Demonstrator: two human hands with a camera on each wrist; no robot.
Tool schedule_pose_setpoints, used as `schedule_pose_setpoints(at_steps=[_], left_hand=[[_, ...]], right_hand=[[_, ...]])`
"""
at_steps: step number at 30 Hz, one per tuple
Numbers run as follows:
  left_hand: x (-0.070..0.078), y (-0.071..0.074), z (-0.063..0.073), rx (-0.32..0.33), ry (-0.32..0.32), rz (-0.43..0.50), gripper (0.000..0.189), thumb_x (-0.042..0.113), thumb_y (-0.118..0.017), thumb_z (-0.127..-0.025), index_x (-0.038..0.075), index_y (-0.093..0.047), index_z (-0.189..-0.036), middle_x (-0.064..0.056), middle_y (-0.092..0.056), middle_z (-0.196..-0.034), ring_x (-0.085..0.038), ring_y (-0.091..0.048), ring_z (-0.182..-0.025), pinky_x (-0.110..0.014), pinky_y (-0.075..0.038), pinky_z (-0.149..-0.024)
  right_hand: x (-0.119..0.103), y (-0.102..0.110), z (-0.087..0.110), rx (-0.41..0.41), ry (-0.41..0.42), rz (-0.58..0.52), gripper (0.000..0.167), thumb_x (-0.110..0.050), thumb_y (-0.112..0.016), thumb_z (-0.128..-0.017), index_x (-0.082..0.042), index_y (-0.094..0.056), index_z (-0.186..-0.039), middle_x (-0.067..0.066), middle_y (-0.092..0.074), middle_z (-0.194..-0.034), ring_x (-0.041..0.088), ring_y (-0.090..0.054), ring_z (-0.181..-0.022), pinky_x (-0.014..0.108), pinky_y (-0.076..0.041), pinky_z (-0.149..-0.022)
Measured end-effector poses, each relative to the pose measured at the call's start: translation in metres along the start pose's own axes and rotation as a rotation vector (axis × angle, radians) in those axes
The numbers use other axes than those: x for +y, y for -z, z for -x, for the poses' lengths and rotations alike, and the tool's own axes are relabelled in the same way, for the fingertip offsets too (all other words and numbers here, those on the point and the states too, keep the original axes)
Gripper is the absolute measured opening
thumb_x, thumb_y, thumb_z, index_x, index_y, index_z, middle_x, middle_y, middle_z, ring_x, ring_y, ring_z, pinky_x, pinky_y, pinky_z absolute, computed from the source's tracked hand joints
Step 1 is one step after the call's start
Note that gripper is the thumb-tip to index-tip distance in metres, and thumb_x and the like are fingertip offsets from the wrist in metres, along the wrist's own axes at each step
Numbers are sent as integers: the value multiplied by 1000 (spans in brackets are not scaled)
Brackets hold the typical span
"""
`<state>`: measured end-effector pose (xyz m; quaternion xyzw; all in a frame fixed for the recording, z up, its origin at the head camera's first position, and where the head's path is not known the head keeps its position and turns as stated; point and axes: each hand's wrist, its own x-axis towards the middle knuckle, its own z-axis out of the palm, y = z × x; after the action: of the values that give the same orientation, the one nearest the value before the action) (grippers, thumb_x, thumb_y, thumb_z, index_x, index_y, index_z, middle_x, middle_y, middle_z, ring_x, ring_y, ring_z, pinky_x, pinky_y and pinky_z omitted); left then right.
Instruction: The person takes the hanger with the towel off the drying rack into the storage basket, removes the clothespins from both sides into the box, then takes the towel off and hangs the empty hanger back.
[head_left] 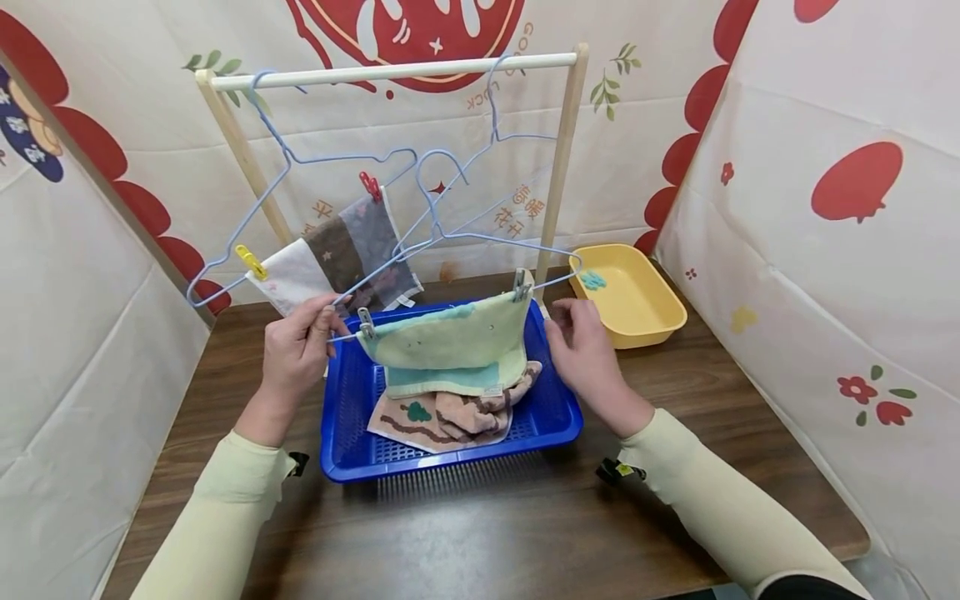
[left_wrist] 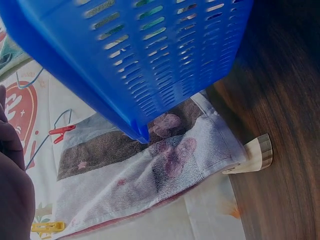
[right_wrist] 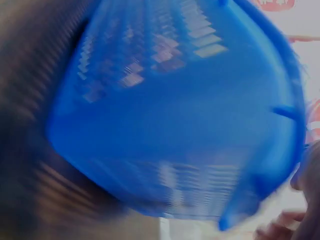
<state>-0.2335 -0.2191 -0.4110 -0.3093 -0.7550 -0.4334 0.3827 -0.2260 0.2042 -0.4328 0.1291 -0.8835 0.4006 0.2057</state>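
My left hand [head_left: 296, 346] pinches the left end of a blue wire hanger [head_left: 442, 236]. From its lower bar hangs a pale green and teal towel [head_left: 450, 342], fastened by a grey clothespin [head_left: 366, 323] at the left and another grey clothespin [head_left: 521, 285] at the right. Beneath it, a pinkish-brown towel [head_left: 405, 429] lies crumpled in the blue basket [head_left: 345, 433]. Beside the basket's right rim, my right hand [head_left: 588, 358] holds nothing, its fingers loosely bent near the hanger's right end. In the right wrist view, blurred fingers [right_wrist: 285, 225] show at the lower right corner.
A wooden rack [head_left: 390, 73] stands behind the basket with two more blue hangers. The left one carries a white, brown and grey towel [head_left: 330, 258] with a yellow clothespin [head_left: 251, 262] and a red clothespin [head_left: 371, 186]. A yellow tub [head_left: 637, 292] at right holds small teal items [head_left: 592, 281].
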Motion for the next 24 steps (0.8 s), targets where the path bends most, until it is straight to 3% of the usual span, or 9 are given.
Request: schedule_pose_setpoints(at_steps=[2,4,6,9,11,14,18,24], left_hand=[[0,-1,-1,-3,1,-4,28,19,-58,-117,-2,-76,-122,-11,-73,-73,-16,-59,-48,-8,-47,-56],[0,-2,-1,-3,-1,-9,29,19,-58,-117,-2,-76,-121,-11,-73,-73,-16,-59,-48,-8,-47,-56],[1,-2,-1,-4,-4,-13,30,20,-57,-118,-3,-76,-121,-11,-73,-73,-16,-59,-48,-8,-47,-56],[1,-3,-1,-6,-7,-14,31,21,-56,-118,-3,-76,-122,-11,-73,-73,-16,-59,-48,-8,-47,-56],[1,-2,-1,-9,-9,-12,32,22,-56,-118,-2,-76,-122,-11,-74,-74,-16,-59,-48,-8,-47,-57],[1,-2,-1,-11,-14,-8,31,21,-56,-118,-2,-76,-123,-11,-74,-74,-16,-59,-48,-9,-48,-57],[2,-2,-2,-5,-24,0,30,20,-56,-118,-3,-76,-122,-11,-74,-74,-17,-59,-47,-10,-48,-55],[2,-2,-2,-9,-21,6,31,21,-56,-118,-3,-76,-123,-11,-74,-74,-16,-59,-48,-10,-48,-55]], right_hand=[[-7,11,-5,87,156,-1,24,-6,-68,-107,5,-66,-127,20,-61,-112,33,-61,-94,35,-50,-78],[-16,22,-13,118,308,29,22,-4,-71,-105,5,-67,-125,20,-64,-110,30,-59,-91,34,-48,-74],[-24,31,-22,120,433,82,26,-5,-72,-104,4,-68,-128,20,-68,-114,33,-62,-98,38,-52,-80],[-34,39,-35,77,541,156,37,-7,-74,-103,4,-67,-138,22,-71,-128,38,-65,-115,51,-56,-98],[-39,41,-41,33,575,193,44,-8,-75,-103,5,-65,-143,23,-70,-135,42,-65,-124,58,-53,-108],[-45,41,-49,-41,591,236,48,-9,-75,-104,6,-61,-148,25,-69,-139,45,-63,-131,61,-50,-114],[-49,39,-54,-107,582,268,46,-10,-74,-106,7,-61,-147,26,-70,-138,46,-63,-133,61,-48,-117],[-49,37,-59,-137,539,261,40,-8,-72,-107,6,-64,-144,25,-72,-134,45,-66,-129,61,-51,-114]])
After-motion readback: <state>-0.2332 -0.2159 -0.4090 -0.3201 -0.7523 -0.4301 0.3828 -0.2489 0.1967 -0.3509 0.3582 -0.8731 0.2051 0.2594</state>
